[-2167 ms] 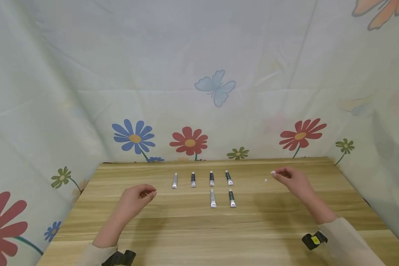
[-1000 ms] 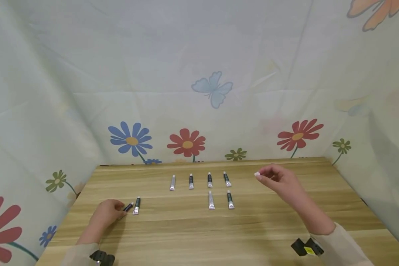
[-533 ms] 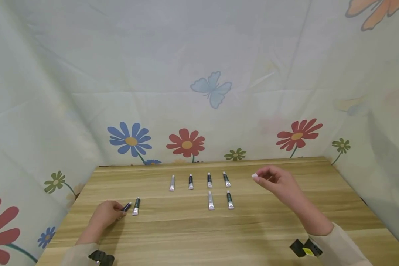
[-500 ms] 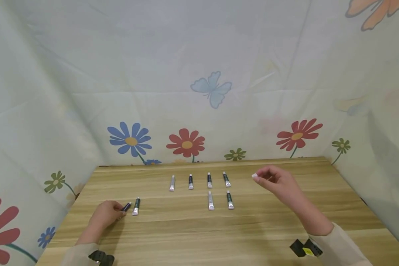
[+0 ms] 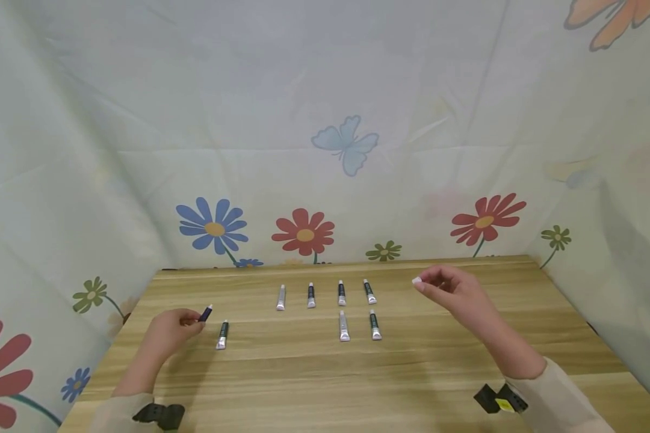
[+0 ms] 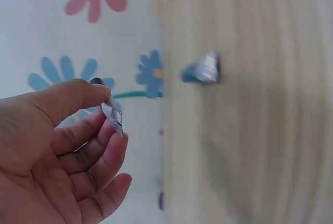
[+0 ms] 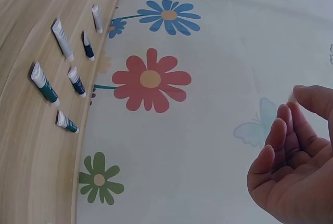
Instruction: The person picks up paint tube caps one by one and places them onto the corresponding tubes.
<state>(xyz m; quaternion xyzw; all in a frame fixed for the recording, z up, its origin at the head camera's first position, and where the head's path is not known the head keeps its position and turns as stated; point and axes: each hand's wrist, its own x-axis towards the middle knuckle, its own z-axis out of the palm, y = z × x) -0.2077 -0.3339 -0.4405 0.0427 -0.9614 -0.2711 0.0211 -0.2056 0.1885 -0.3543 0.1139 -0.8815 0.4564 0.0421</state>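
Above the left part of the table, my left hand (image 5: 168, 331) pinches a small dark blue paint tube (image 5: 206, 313) between thumb and fingers. The left wrist view shows the tube's silver crimped end (image 6: 114, 116) at the fingertips. A green paint tube (image 5: 222, 334) lies on the table just right of that hand. At the right my right hand (image 5: 457, 296) is raised, with a small white piece (image 5: 417, 281) pinched between thumb and forefinger. In the right wrist view the thumb and fingers mostly hide this white piece (image 7: 292, 98).
On the wooden table (image 5: 281, 385), several tubes stand in a back row, among them a silver-white tube (image 5: 281, 297) and a dark blue tube (image 5: 342, 293). Before them lie another silver-white tube (image 5: 343, 326) and a green tube (image 5: 375, 325). A flowered cloth (image 5: 238, 168) surrounds the table.
My left hand, holding nothing at first, took the dark blue tube beside the green one and has lifted it. My right hand moved left; a white bit on the table near it is gone.
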